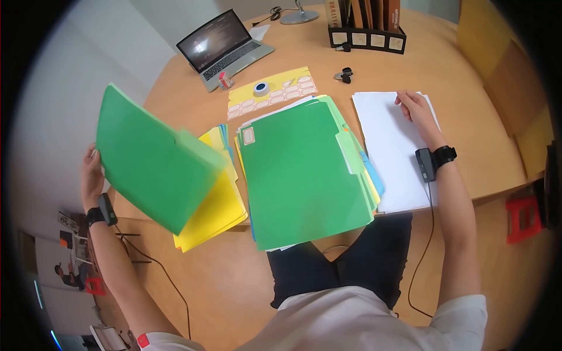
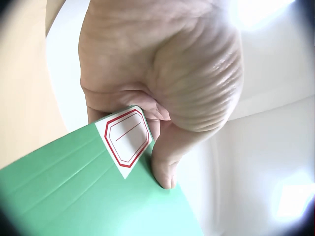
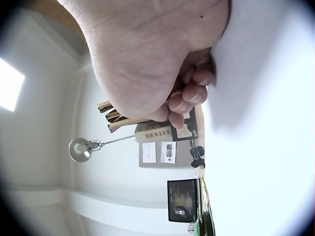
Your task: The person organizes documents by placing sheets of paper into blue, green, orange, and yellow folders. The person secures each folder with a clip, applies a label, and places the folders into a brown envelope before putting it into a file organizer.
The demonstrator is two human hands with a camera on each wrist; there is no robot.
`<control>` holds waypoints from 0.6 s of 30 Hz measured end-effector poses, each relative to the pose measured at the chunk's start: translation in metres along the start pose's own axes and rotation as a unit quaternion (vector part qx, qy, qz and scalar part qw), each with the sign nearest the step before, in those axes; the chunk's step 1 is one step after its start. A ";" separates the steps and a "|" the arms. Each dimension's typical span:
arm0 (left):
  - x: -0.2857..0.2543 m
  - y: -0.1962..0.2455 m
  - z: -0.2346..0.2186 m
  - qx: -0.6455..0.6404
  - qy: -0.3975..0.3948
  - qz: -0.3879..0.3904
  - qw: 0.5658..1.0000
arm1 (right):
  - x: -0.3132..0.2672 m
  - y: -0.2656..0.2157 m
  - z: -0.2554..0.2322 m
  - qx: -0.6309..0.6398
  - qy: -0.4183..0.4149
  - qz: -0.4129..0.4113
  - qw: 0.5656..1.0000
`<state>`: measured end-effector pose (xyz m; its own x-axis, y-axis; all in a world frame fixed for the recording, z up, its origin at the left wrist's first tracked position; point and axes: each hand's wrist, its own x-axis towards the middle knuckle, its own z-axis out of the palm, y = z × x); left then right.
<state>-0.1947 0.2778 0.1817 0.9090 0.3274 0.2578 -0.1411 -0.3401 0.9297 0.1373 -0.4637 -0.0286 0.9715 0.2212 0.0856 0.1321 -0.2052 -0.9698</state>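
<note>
"Tilting over the yellow folders (image 1: pixel 219 210), is that green folder (image 1: pixel 152 158) in the left hand (image 1: pixel 91 178)?"

"Yes. In the head view the hand grips it by its outer edge, up off the worktop (image 1: pixel 298 50); its inner side is blurred."

"And the middle?"

"A stack of folders, its top one (image 1: pixel 304 181) also green, with a label (image 1: pixel 250 136) near the upper left corner. Beyond lies a yellow sheet (image 1: pixel 246 92) bearing rows of stickers (image 1: pixel 260 105), with a roll of tape (image 1: pixel 261 88) on it. The right hand (image 1: pixel 420 117) is over the white paper (image 1: pixel 389 169), beside the stack."

"So how far along does it look?"

"Partway, I'd judge. The stack's top folder has its label, and there are stickers on the sheet. Whether the folders underneath have theirs, I cannot tell."

"What does the left wrist view add?"

"The fingers pinch the green folder at its corner, thumb on the near face. A red-bordered label (image 2: pixel 128 136) sits right there, so that folder is labelled too."

"And the right wrist view?"

"Fingers loosely curled towards the palm, holding nothing, just beside the white surface. The laptop (image 3: pixel 182 200) and desk lamp (image 3: pixel 81 149) show past them; neither is touched."
</note>
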 end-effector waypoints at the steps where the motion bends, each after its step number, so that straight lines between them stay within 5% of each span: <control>1: 0.005 -0.006 0.008 -0.004 -0.009 0.011 1.000 | 0.000 0.000 0.000 0.001 -0.001 -0.002 1.000; 10: 0.051 -0.094 0.245 -0.110 -0.094 -0.085 0.986 | 0.003 0.008 -0.003 0.016 -0.001 -0.016 1.000; 15: 0.061 -0.081 0.326 0.098 -0.145 -0.043 0.984 | 0.005 0.012 -0.002 0.020 -0.001 -0.024 0.999; 18: 0.065 -0.060 0.341 0.224 -0.174 -0.082 0.955 | 0.007 0.013 -0.003 0.022 -0.001 -0.012 1.000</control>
<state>0.0067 0.0184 0.0530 0.9909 0.1213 -0.0576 0.1251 -0.6780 0.7243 0.1464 -0.4675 -0.0395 0.9675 0.2280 0.1091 0.1474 -0.1580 -0.9764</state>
